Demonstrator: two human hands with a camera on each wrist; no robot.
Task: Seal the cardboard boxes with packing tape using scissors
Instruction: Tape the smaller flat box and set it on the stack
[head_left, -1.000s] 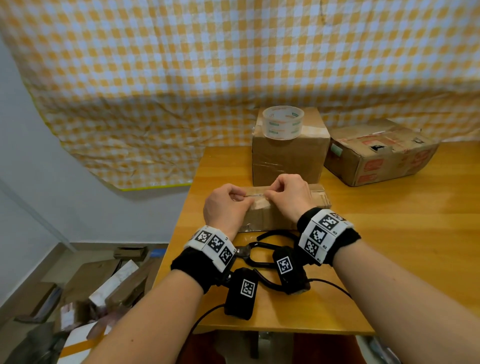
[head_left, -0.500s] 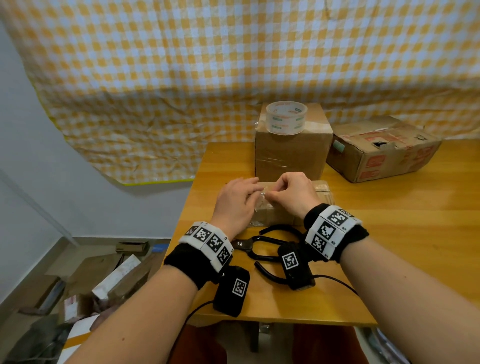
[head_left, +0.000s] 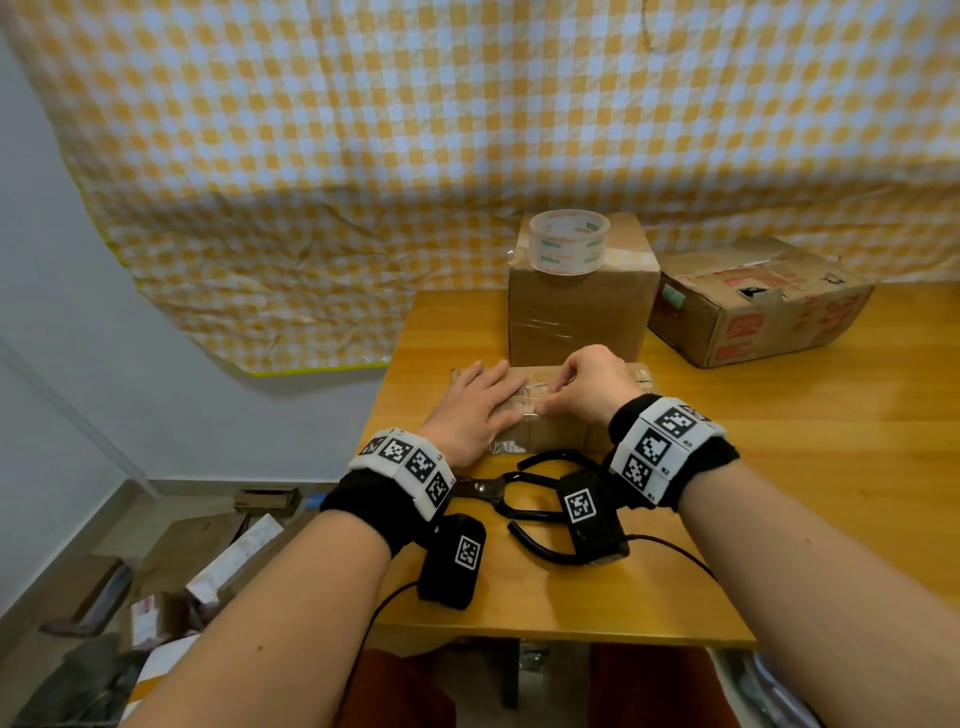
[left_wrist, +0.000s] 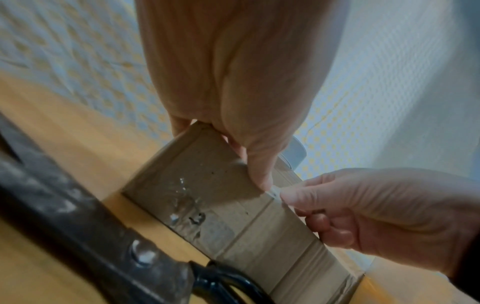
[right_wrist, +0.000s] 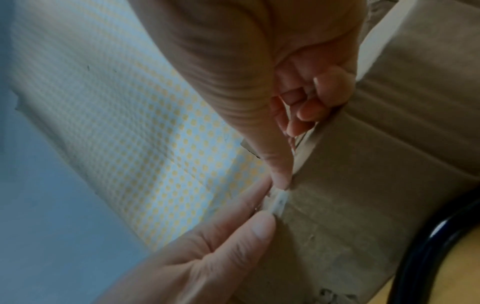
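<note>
Flat cardboard box (head_left: 550, 431) lies under both hands, scissors (head_left: 519, 493) just behind wrists. L hand (head_left: 475, 410) lies flat w/ straight fingers pressing box top; R hand (head_left: 592, 387) pinches clear tape strip (right_wrist: 279, 202) betw thumb & forefinger. Tape roll (head_left: 569, 241) sits on taller box (head_left: 582, 306) beyond hands.

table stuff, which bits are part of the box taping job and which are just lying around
Part of the job:
- flat box, under both hands
- tape strip, pinched by the right hand, pressed by the left hand
- tape roll
- scissors
- tall box
- printed box

Lying about:
- clutter on the floor
- checked cloth
</note>
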